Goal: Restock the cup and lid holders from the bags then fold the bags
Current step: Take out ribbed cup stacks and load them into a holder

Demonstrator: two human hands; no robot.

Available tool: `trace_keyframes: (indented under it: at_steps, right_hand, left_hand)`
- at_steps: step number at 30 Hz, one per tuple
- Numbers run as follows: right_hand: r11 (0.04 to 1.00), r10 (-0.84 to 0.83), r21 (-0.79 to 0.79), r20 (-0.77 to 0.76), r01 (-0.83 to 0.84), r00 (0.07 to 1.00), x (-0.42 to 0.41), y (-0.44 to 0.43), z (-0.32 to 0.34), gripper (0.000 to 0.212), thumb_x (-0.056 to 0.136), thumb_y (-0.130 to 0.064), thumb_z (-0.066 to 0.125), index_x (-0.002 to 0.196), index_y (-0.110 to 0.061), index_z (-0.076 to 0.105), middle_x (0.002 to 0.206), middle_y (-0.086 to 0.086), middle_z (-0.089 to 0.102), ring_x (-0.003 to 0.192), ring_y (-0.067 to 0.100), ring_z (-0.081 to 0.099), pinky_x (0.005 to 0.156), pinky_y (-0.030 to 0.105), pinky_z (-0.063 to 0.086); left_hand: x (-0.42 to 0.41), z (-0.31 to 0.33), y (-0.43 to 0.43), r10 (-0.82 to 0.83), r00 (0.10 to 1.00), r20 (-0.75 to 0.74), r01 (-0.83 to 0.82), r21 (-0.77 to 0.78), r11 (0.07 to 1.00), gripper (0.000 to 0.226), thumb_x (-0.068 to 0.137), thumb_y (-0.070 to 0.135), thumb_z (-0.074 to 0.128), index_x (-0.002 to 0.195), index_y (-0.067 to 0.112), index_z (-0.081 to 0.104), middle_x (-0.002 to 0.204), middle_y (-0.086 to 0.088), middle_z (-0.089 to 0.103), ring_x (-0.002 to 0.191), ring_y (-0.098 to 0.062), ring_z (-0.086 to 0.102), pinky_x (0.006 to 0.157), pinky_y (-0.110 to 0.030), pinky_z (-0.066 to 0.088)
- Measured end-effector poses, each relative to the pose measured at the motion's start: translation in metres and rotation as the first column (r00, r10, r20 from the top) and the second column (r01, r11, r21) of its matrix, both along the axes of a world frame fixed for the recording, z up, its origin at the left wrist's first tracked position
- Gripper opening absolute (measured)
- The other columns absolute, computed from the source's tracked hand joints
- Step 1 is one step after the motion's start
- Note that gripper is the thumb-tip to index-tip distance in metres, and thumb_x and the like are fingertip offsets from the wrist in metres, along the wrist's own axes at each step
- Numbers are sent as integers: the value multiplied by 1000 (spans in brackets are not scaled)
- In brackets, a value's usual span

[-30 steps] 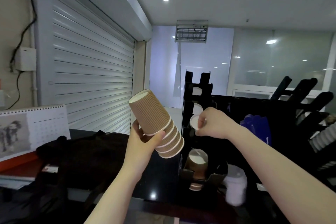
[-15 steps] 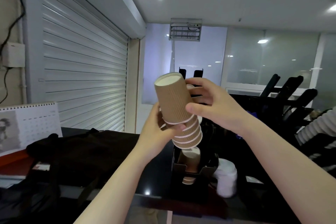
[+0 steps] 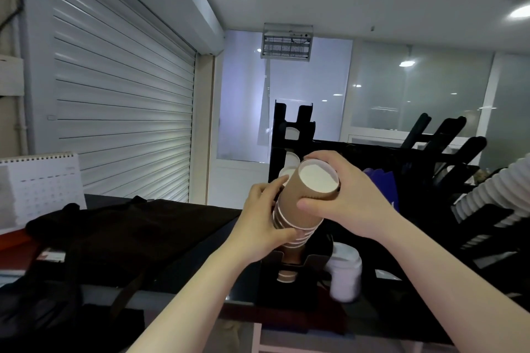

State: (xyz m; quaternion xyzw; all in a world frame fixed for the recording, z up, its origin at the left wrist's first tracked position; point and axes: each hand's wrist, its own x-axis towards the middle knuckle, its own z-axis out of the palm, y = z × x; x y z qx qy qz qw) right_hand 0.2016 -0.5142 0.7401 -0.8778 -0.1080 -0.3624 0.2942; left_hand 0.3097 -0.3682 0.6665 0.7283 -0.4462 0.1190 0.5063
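One stack of brown cups (image 3: 292,200) is held by two grips: left grip (image 3: 265,221) curled round its lower rims, right grip (image 3: 344,200) clasping its top, above one holder (image 3: 286,289) near the bench's (image 3: 246,286) front edge.

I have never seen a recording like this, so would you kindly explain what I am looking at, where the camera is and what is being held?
There is no machine here: a person works with bare hands, and the picture comes from a camera worn on the head, looking forward and down. The left hand and right hand together grip a stack of brown ribbed paper cups, narrow end up, at a black cup holder on a dark counter. Other cups already show in its bottom opening. Beside it is a blurred white thing I cannot identify; to the left lie a black bag and a desk calendar.
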Motion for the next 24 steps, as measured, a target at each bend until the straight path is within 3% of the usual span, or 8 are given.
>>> trace_keyframes:
  at_steps: [3,9,14,17,20,24]
  right_hand:
    - [998,-48,-37,-10,48,999,-5,0,-6,62,61,-34,84,108,-53,48,105,-40,52,99,-17,48,72,0,37]
    - [992,-110,60,-23,111,994,-7,-8,-20,57,62,-38,80,111,-46,52,104,-31,59,99,-11,52,68,5,42]
    - [984,-128,124,-12,128,992,-5,-14,-14,42,65,-35,79,98,-47,56,99,-27,63,95,-7,57,68,11,42]
    - [982,-153,113,-9,153,988,-5,-18,-6,43,66,-39,77,104,-43,58,100,-25,63,96,-5,58,70,13,42]
    - [984,-165,65,-35,167,986,-3,-15,-3,48,66,-41,76,110,-40,58,105,-24,63,99,-4,57,71,12,41]
    - [983,-184,-2,-61,184,981,1,-9,-5,57,64,-44,75,116,-41,55,107,-25,61,100,-6,55,67,4,39]
  left_hand:
    - [6,-12,8,22,1000,-15,-22,13,1000,89,58,50,73,136,51,29,119,21,42,104,15,45,84,-14,44]
    - [19,-35,24,37,985,-167,-37,6,999,55,71,60,63,123,54,43,115,24,59,109,9,53,99,-29,45]
    - [15,-36,27,-1,969,-249,-11,-46,999,42,77,58,57,117,52,47,115,20,61,108,10,54,92,-18,42]
    - [16,-34,27,-37,927,-372,15,-60,998,27,95,46,43,119,38,53,117,16,63,106,9,55,94,-19,42]
    - [21,-33,22,-55,847,-529,43,-35,998,33,99,42,35,116,25,58,117,7,64,104,5,55,98,-28,41]
    - [25,-37,10,-61,781,-622,67,-14,998,48,98,53,26,116,20,56,112,6,64,106,-5,58,107,-40,37]
